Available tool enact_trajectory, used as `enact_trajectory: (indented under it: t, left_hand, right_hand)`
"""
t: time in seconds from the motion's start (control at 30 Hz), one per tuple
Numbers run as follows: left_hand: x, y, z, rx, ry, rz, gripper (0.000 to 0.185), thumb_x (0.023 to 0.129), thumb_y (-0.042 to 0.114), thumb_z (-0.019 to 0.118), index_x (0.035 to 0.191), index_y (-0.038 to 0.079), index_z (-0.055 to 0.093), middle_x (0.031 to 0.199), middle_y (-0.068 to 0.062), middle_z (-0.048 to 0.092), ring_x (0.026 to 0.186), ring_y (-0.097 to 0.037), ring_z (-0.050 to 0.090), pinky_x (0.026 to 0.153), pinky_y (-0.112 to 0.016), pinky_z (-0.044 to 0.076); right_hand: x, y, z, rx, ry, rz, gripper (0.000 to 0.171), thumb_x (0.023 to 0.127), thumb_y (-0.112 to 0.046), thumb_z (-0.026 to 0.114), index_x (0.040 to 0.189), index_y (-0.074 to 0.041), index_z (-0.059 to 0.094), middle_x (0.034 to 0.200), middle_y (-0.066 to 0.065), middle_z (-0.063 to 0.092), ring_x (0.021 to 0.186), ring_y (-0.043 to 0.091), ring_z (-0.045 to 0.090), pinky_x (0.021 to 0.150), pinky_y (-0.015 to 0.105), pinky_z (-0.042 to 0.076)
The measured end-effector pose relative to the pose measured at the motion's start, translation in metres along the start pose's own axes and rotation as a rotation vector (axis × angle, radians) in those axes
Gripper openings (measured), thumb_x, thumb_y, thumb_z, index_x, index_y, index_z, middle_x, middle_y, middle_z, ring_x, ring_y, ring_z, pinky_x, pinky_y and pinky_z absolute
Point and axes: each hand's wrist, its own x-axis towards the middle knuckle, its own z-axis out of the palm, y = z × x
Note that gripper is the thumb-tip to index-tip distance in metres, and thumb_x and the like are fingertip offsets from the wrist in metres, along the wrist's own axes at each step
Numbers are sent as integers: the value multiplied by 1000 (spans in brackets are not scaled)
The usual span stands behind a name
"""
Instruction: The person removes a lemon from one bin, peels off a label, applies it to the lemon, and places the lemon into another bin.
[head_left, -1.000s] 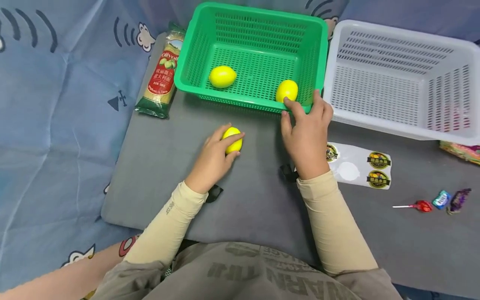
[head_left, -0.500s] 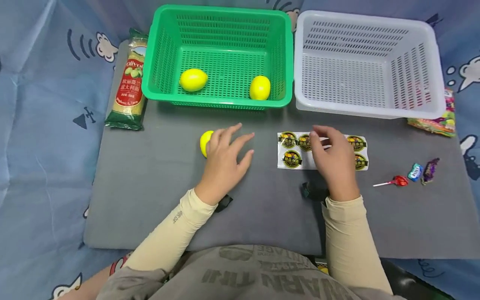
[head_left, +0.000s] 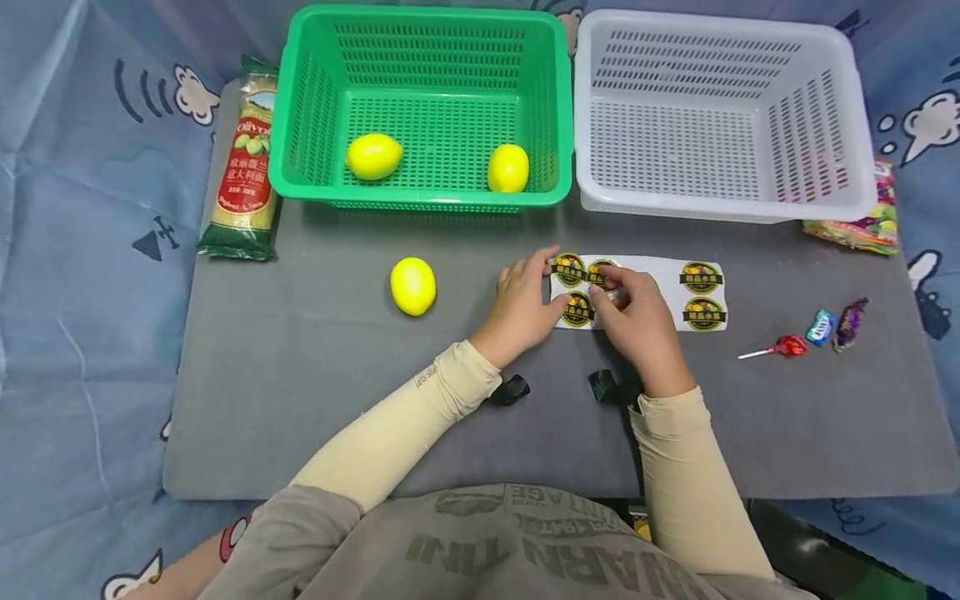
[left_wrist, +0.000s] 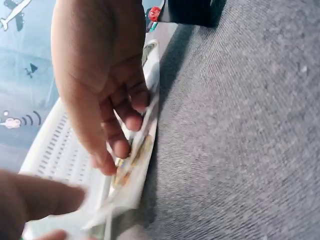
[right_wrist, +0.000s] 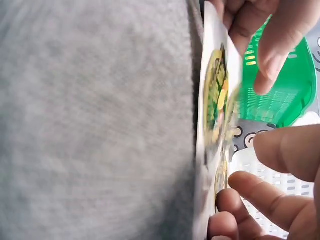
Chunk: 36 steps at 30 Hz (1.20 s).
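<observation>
Sticker sheet point(head_left: 670, 275): thin, smooth white backing, rectangular, with round black-and-gold labels, each crossed by a dark band of lettering. It lay on the desk point(head_left: 300, 375), whose grey top showed a fine woven grain, in front of the white basket point(head_left: 727, 208) and partly under the fingers. Long axis ran left to right, roughly in line with the basket fronts; label lettering sat upright as seen from the person's side. Three labels showed near the left end, two at the right. Single lemon point(head_left: 413, 287): glossy, oval, well to the left of the sheet, long axis roughly away from the person.

Left hand point(head_left: 521, 304): at the sheet's left end, thumb and index finger well apart. Right hand point(head_left: 641, 321): over the sheet's middle, fingers loosely bent, some tips on the surface; thumb just off the index finger, narrow gap between. Contact under the fingertips partly hidden.

Green basket point(head_left: 420, 198): slotted plastic, two yellow lemons point(head_left: 374, 157) inside. Pasta packet point(head_left: 242, 175), shiny film, beside it. Far right: red lollipop point(head_left: 791, 346) and two wrapped sweets point(head_left: 821, 327).
</observation>
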Motion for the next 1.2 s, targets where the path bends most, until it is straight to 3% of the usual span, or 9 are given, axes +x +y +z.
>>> enact_trajectory:
  t: [0.17,0.27,0.43,0.63,0.8,0.9,1.0,1.13,1.2]
  left_hand:
    - [5,-3,7,-441,68,-100,58,97,1,75,150,8,53,132,-17,51,104,-25,68,86,-22,54]
    - [4,-5,7,-583,51,-135,60,96,-5,73,151,8,53,140,-19,53,103,-23,68,82,-24,54]
    - [-1,-8,2,-684,-34,-93,58,96,-16,63,151,3,56,141,-18,60,100,-17,65,80,-24,51]
    - [-9,-12,0,-665,-54,14,55,98,-18,57,149,3,57,142,-13,60,79,-13,56,64,-24,42]
    - [-13,-17,1,-627,-36,117,55,97,-20,55,148,0,56,145,-15,56,73,-11,51,61,-23,39]
    - [-16,-19,1,-556,-25,160,54,95,-19,56,146,0,59,144,-16,54,80,-7,52,66,-21,41]
    - [-17,-21,0,-471,-16,211,53,95,-18,57,145,0,61,143,-17,54,86,-11,52,72,-21,43]
    - [-20,-23,-4,-350,29,270,52,95,-17,60,143,1,63,152,-18,51,108,-19,59,82,-21,50]
    - [-26,-23,-12,-228,81,312,49,96,-12,65,143,3,64,157,-20,45,121,-24,59,96,-25,49]
  right_hand:
    - [-1,3,2,43,-11,16,51,109,-30,60,150,-1,57,125,20,58,97,31,56,80,43,42]
    - [-2,3,3,64,-18,7,50,109,-31,60,148,0,59,125,20,59,98,30,57,81,42,43]
    - [-6,-2,3,86,-9,-12,44,108,-28,63,143,0,65,120,19,63,98,29,60,84,39,43]
    - [-13,-15,4,164,6,65,43,107,-33,65,139,-5,69,121,15,66,98,22,61,81,32,45]
    - [-12,-23,8,390,6,210,47,104,-36,69,135,0,67,108,6,65,88,12,56,71,23,45]
    - [-10,-25,12,471,17,248,42,103,-32,71,127,3,66,98,1,61,84,11,53,69,22,44]
    - [-10,-26,13,445,37,233,32,104,-27,69,117,3,66,92,-1,59,81,11,53,68,22,43]
    - [-13,-24,9,436,31,193,24,109,-22,61,114,2,61,96,0,58,88,11,53,75,24,43]
    - [-16,-23,4,456,22,193,21,110,-20,57,114,1,57,101,0,56,93,11,52,80,25,42]
